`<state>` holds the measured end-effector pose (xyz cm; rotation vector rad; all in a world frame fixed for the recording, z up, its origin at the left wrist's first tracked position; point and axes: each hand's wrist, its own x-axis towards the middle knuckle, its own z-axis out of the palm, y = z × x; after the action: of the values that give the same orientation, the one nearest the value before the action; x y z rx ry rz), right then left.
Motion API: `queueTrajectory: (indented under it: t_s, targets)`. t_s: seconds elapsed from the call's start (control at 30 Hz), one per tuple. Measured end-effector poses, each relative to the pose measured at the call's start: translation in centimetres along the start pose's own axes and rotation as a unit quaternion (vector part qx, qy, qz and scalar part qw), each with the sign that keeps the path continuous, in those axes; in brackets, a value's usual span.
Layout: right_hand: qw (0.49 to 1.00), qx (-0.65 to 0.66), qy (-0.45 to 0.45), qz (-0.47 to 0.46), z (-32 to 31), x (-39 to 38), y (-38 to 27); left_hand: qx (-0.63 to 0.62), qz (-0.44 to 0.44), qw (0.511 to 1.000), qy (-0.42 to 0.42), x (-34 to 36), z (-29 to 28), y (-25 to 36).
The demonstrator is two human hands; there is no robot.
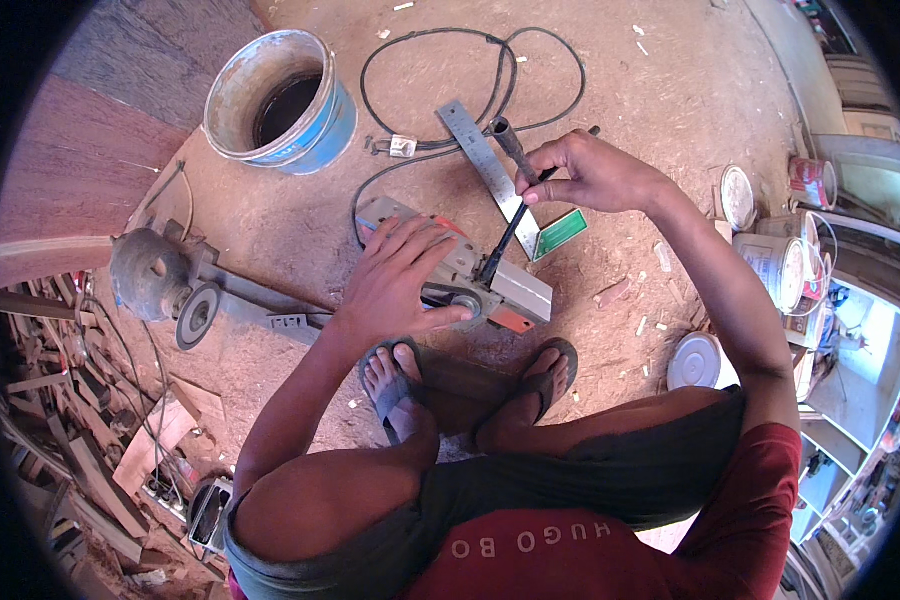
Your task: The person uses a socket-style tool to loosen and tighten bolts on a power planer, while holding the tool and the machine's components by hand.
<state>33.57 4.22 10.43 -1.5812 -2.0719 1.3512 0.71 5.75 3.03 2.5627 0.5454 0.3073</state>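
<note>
An electric hand planer [515, 290], grey with orange parts, lies on the ground in front of my feet. My left hand [400, 270] grips its body from above, fingers across it and thumb stretched along the near side. Above its right half, my right hand [585, 170] is closed around a dark rod-like tool [510, 238]. The rod's lower tip reaches the planer's middle. A tubular piece with a hollow socket end [510, 145] crosses the rod at my fingers; whether the two are joined, I cannot tell. A try square [480, 155] with a green handle lies just behind.
A blue bucket [330, 135] holding dark liquid stands at the far left. The black power cord [370, 80] loops beyond the planer. A bench grinder [198, 312] sits at left near scrap wood [95, 470]. Paint cans [765, 265] and a lidded tub [695, 362] line the right.
</note>
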Motion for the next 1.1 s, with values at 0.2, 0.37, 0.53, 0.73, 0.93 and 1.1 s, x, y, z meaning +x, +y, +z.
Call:
queueTrajectory:
  t_s: [0.2,0.37,0.53,0.73,0.93,1.1]
  targets:
    - [1.000,0.002,0.003,-0.007,0.3,0.1,0.1,0.002,0.037,0.998,-0.046,0.9,0.7,-1.5]
    - [1.000,-0.015,0.005,0.005,0.3,0.0,-0.2,-0.008,0.029,0.995,-0.095,2.0,0.4,-2.0]
    - [1.000,-0.013,0.000,0.013,0.3,-0.1,-0.6,-0.008,0.026,0.991,-0.132,2.7,0.2,-2.2]
    - [1.000,-0.017,-0.005,0.000,0.1,0.0,-0.5,0.013,0.042,0.985,-0.166,3.2,0.4,-2.6]
    - [0.999,-0.026,-0.023,0.007,-0.4,0.0,0.1,0.001,0.051,0.981,-0.186,3.9,0.4,-2.8]
    - [0.998,-0.022,-0.030,-0.049,-0.7,0.0,0.3,-0.004,0.068,0.983,-0.170,3.8,0.5,-3.1]
